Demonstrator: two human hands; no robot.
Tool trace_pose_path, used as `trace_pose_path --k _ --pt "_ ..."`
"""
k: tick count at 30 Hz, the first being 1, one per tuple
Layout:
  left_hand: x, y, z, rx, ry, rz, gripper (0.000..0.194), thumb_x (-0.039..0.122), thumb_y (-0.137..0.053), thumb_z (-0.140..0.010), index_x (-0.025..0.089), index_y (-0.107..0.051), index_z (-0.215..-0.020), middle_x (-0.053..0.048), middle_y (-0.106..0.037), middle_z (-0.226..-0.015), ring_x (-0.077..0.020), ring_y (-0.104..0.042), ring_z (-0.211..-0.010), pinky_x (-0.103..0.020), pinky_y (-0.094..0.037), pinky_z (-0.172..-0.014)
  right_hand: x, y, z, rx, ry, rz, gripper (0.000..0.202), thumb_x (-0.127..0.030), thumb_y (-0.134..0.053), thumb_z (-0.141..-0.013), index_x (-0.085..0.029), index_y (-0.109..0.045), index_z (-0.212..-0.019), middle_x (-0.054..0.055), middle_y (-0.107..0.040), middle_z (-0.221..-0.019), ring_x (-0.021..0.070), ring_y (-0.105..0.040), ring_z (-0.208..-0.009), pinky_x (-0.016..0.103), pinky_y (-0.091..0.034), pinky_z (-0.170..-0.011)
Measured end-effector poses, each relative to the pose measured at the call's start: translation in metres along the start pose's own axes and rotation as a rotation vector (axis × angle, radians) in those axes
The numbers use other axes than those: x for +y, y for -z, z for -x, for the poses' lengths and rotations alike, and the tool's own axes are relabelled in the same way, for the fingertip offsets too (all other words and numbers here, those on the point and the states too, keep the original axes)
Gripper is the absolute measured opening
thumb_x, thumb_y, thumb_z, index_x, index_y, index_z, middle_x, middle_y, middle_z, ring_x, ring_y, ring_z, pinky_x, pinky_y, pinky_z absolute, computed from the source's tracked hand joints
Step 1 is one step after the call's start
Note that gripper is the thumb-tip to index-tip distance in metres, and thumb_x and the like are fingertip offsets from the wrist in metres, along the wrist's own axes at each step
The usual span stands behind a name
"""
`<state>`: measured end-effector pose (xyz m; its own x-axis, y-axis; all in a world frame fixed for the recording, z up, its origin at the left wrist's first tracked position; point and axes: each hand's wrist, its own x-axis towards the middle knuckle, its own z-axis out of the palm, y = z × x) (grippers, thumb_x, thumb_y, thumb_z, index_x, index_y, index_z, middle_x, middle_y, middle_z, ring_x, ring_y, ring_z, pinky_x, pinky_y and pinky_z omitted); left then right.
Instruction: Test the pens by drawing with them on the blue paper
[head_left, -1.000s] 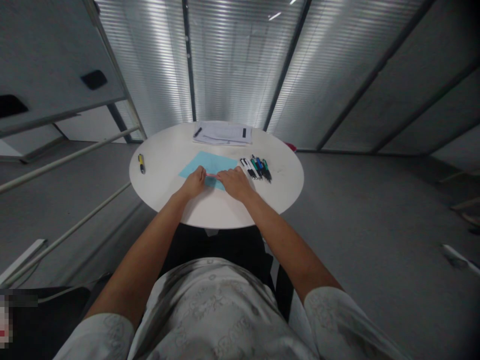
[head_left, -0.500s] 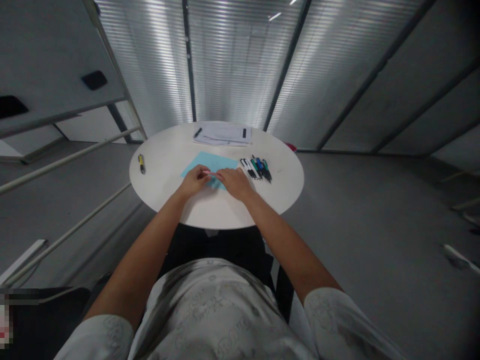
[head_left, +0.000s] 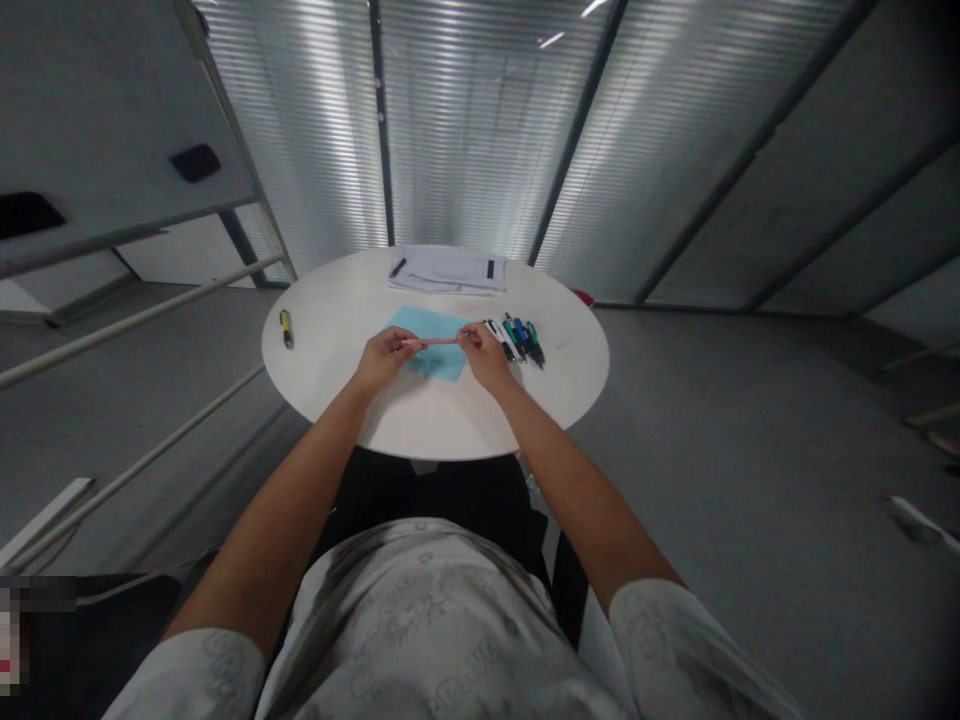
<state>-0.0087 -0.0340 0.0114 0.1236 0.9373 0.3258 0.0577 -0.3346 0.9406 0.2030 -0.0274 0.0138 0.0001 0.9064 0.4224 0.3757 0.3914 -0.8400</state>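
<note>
Left hand: thumb and fingers pinched closed on the left end of a thin, straight pink strip, material unclear. Right hand: same pinch on the right end, fingers curled in. Strip runs roughly level left to right between both hands, over a flat light-blue sheet, apparently paper; can't tell if it touches the sheet. Sheet lies at the middle of a white round-edged tabletop, partly hidden by the hands.

Just right of the right hand: cluster of slim pens, white, green, blue and black, side by side; the hand partly covers the white ones. Far left of table: yellow-and-black pen-like tool, well apart from the left hand. Far edge: stack of white printed papers, slim black pen on its left side. Behind: pale slatted blinds.
</note>
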Motion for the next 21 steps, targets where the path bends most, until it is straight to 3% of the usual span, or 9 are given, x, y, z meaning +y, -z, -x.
trace_pose_path --k 3,6,9,13,16,21 --pt "-0.003 0.001 0.000 0.007 -0.024 -0.030 0.036 0.046 -0.071 -0.071 0.017 -0.061 -0.088 -0.008 -0.071 -0.084 -0.0176 -0.064 -0.078 -0.031 -0.047 -0.071 0.000 0.002 -0.006 0.003 -0.274 -0.513 0.023 -0.045 -0.059 -0.085 -0.022 -0.059 -0.089 -0.003 -0.059 -0.073 0.0110 -0.053 -0.058 0.024 -0.043 -0.059" --pt "-0.004 0.000 0.001 0.008 -0.049 -0.215 0.034 0.049 -0.068 -0.075 0.017 -0.064 -0.086 -0.006 -0.070 -0.083 -0.0173 -0.062 -0.077 -0.031 -0.046 -0.072 -0.010 0.006 -0.004 -0.060 -0.395 -0.830 0.032 -0.053 -0.058 -0.085 -0.022 -0.061 -0.088 -0.001 -0.061 -0.073 0.0113 -0.057 -0.059 0.024 -0.047 -0.057" --pt "-0.005 -0.001 0.002 -0.026 -0.127 -0.401 0.029 0.046 -0.063 -0.080 0.018 -0.067 -0.087 -0.006 -0.070 -0.085 -0.0177 -0.061 -0.080 -0.032 -0.045 -0.078 -0.023 0.009 0.002 -0.187 -0.407 -0.905 0.045 -0.064 -0.048 -0.088 -0.021 -0.062 -0.091 0.004 -0.066 -0.083 0.0152 -0.062 -0.068 0.028 -0.051 -0.060" --pt "-0.004 -0.004 0.002 -0.066 -0.175 -0.590 0.025 0.042 -0.059 -0.084 0.020 -0.069 -0.090 -0.007 -0.070 -0.090 -0.0208 -0.059 -0.087 -0.037 -0.044 -0.085 -0.031 0.010 0.008 -0.316 -0.362 -0.836 0.053 -0.071 -0.038 -0.087 -0.021 -0.058 -0.088 0.009 -0.068 -0.091 0.0211 -0.063 -0.078 0.035 -0.053 -0.064" --pt "-0.002 -0.008 0.005 -0.073 -0.146 -0.795 0.028 0.043 -0.059 -0.084 0.022 -0.069 -0.099 -0.009 -0.070 -0.101 -0.0265 -0.058 -0.098 -0.043 -0.040 -0.091 -0.030 0.011 0.005 -0.264 -0.346 -0.790 0.055 -0.074 -0.036 -0.085 -0.022 -0.052 -0.079 0.007 -0.066 -0.084 0.0205 -0.061 -0.074 0.035 -0.051 -0.063" --pt "0.000 -0.012 0.012 -0.073 -0.083 -1.043 0.038 0.044 -0.062 -0.080 0.023 -0.066 -0.111 -0.015 -0.063 -0.121 -0.0373 -0.049 -0.115 -0.052 -0.032 -0.096 -0.016 0.023 -0.004 -0.033 -0.268 -0.883 0.054 -0.074 -0.031 -0.086 -0.024 -0.042 -0.067 0.003 -0.056 -0.070 0.0159 -0.050 -0.059 0.030 -0.045 -0.055"
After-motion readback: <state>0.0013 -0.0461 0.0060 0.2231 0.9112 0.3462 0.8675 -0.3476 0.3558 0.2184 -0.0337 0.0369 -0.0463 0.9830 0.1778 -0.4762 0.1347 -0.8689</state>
